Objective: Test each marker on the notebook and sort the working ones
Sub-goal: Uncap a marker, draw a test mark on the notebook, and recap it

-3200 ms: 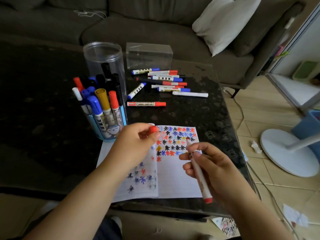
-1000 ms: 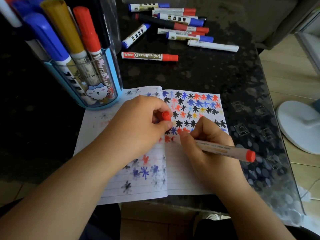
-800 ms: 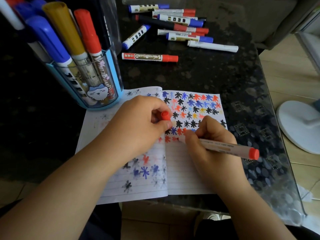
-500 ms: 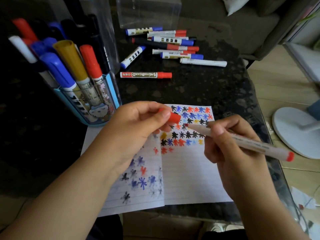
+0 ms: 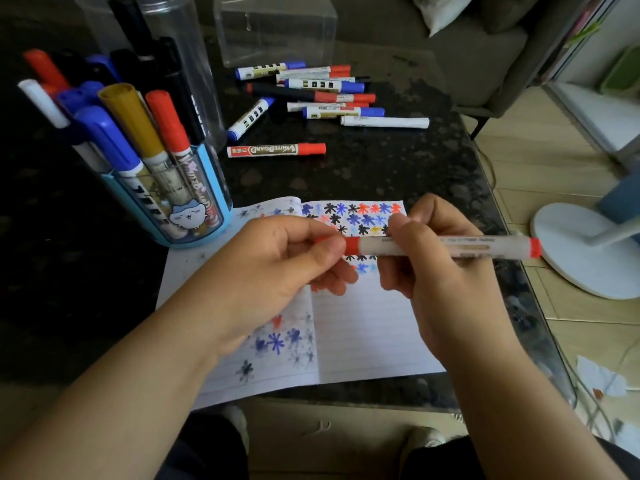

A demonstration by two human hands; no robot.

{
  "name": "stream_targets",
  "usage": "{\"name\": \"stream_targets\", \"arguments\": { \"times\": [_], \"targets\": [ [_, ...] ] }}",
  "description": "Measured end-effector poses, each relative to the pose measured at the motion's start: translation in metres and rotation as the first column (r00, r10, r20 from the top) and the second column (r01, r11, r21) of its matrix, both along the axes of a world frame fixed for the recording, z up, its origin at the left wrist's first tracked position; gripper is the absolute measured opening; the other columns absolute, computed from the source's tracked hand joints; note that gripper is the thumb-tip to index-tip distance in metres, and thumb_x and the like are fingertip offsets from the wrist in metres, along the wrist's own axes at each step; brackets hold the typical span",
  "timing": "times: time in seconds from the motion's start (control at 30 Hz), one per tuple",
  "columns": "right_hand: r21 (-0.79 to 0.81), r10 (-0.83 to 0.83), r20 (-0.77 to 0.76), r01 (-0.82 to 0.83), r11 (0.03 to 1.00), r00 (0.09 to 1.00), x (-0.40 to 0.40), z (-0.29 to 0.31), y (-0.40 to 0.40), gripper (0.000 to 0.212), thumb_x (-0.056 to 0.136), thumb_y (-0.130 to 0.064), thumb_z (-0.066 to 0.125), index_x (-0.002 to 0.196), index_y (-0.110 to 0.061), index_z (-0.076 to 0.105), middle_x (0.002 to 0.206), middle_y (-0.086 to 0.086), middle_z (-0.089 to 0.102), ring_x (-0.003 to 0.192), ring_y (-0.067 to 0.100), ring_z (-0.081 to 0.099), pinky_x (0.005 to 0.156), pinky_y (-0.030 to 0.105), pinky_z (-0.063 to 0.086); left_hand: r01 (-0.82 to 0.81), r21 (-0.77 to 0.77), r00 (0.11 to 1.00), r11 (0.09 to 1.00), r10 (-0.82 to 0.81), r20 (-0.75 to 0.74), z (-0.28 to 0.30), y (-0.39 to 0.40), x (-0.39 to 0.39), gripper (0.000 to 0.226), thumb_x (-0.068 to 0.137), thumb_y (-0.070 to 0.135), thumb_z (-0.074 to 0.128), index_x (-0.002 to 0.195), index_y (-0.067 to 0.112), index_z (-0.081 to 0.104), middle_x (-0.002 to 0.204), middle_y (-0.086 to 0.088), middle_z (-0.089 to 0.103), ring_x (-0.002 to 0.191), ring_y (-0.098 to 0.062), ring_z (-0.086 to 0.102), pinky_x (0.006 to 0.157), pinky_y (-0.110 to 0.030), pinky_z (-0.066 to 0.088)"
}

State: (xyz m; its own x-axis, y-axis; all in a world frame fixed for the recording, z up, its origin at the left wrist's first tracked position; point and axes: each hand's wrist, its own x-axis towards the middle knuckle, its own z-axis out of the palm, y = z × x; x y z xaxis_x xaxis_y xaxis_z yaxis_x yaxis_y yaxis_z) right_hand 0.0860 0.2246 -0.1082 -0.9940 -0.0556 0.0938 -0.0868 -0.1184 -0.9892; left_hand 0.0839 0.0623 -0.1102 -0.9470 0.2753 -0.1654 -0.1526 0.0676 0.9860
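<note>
An open lined notebook (image 5: 363,327) lies on the dark table, its pages dotted with black, blue, red and yellow star marks. Above it my right hand (image 5: 440,278) grips a white marker (image 5: 450,246) held level, its red end pointing right. My left hand (image 5: 277,268) pinches the red cap (image 5: 350,245), which sits on the marker's left end. A blue-rimmed clear holder (image 5: 187,216) at the left stands full of several upright markers. Several markers (image 5: 322,95) lie loose in a pile at the table's back, with one red-capped whiteboard marker (image 5: 277,150) lying apart, nearer to me.
A tall clear cylinder (image 5: 180,39) stands behind the holder and a clear plastic box (image 5: 277,27) sits at the back. The table's right edge (image 5: 540,306) drops to a tiled floor with a white fan base (image 5: 585,251). A sofa is behind.
The marker tip left the notebook page and the marker swung level. My left hand brought the red cap onto its tip. The camera view rose and pulled back.
</note>
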Motion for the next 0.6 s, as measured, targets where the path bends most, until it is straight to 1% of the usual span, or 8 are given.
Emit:
{"name": "stream_targets", "arguments": {
  "times": [0.07,0.1,0.23,0.3,0.4,0.43,0.5,0.6],
  "targets": [
    [0.015,-0.022,0.002,0.022,1.0,1.0,-0.002,0.001,-0.002,0.031,0.082,-0.016,0.053,0.056,-0.014,0.036,0.046,-0.003,0.04,0.044,0.01,0.036,0.044,0.02,0.031,0.062,-0.19,0.992,0.98,-0.081,-0.094,0.001,-0.003,0.003,0.024,0.072,0.044,0.052,0.079,0.027,0.067,0.066,0.008,0.068,0.062,-0.006,0.062,0.057,-0.022,0.049],
    [-0.004,-0.03,0.017,0.03,1.0,0.999,-0.002,0.001,-0.004,0.032,0.081,-0.015,0.054,0.056,-0.014,0.035,0.047,-0.002,0.037,0.044,0.009,0.033,0.044,0.019,0.029,0.081,-0.226,0.987,0.971,-0.11,-0.12,0.001,-0.003,0.004,0.026,0.072,0.048,0.049,0.076,0.029,0.066,0.062,0.01,0.064,0.057,-0.005,0.057,0.051,-0.02,0.044],
    [-0.18,0.011,0.086,0.005,0.984,0.996,0.0,-0.003,-0.018,0.034,0.084,-0.004,0.047,0.058,-0.015,0.029,0.043,-0.006,0.034,0.04,0.007,0.025,0.043,0.025,0.02,0.054,-0.202,0.98,0.978,-0.09,-0.177,-0.002,-0.006,0.009,0.023,0.075,0.047,0.049,0.074,0.03,0.066,0.051,0.01,0.051,0.047,-0.007,0.043,0.047,-0.033,0.038],
    [-0.195,0.033,0.089,-0.015,0.981,0.995,0.0,-0.002,-0.022,0.033,0.084,-0.003,0.045,0.059,-0.014,0.027,0.042,-0.005,0.034,0.04,0.009,0.024,0.045,0.03,0.017,0.025,-0.168,0.981,0.986,-0.056,-0.186,-0.003,-0.006,0.013,0.023,0.076,0.045,0.049,0.072,0.03,0.065,0.049,0.011,0.049,0.046,-0.006,0.042,0.048,-0.034,0.037],
    [-0.178,-0.015,0.132,0.038,0.983,0.991,0.0,-0.003,-0.026,0.036,0.09,-0.004,0.049,0.06,-0.014,0.031,0.046,-0.002,0.033,0.042,0.01,0.025,0.044,0.027,0.021,-0.052,-0.176,0.982,0.983,0.018,-0.189,-0.001,-0.006,0.013,0.021,0.082,0.041,0.051,0.073,0.028,0.065,0.052,0.011,0.054,0.05,-0.007,0.047,0.049,-0.035,0.042],
    [-0.192,-0.029,0.162,0.06,0.98,0.986,0.001,-0.004,-0.028,0.036,0.091,-0.007,0.053,0.062,-0.014,0.033,0.048,0.0,0.031,0.043,0.01,0.024,0.044,0.025,0.022,-0.074,-0.196,0.98,0.978,0.036,-0.194,-0.001,-0.007,0.011,0.018,0.086,0.036,0.053,0.075,0.027,0.065,0.055,0.01,0.057,0.052,-0.009,0.05,0.052,-0.036,0.045],
    [-0.195,-0.006,0.211,0.048,0.98,0.977,0.002,-0.007,-0.031,0.029,0.085,-0.022,0.061,0.066,-0.012,0.041,0.052,0.004,0.03,0.046,0.011,0.027,0.046,0.024,0.025,-0.112,-0.208,0.977,0.972,0.07,-0.2,-0.001,-0.01,0.005,0.012,0.087,0.028,0.057,0.079,0.028,0.066,0.06,0.01,0.062,0.058,-0.009,0.057,0.056,-0.034,0.049],
    [-0.154,-0.001,0.291,0.048,0.987,0.957,0.001,-0.003,-0.029,0.035,0.066,-0.045,0.064,0.068,-0.014,0.049,0.052,0.001,0.038,0.046,0.007,0.033,0.046,0.021,0.031,-0.215,-0.096,0.964,0.972,0.195,-0.181,0.002,-0.018,0.0,0.009,0.083,0.022,0.062,0.077,0.022,0.069,0.059,0.005,0.064,0.057,-0.004,0.058,0.059,-0.022,0.046]
  ]
}}
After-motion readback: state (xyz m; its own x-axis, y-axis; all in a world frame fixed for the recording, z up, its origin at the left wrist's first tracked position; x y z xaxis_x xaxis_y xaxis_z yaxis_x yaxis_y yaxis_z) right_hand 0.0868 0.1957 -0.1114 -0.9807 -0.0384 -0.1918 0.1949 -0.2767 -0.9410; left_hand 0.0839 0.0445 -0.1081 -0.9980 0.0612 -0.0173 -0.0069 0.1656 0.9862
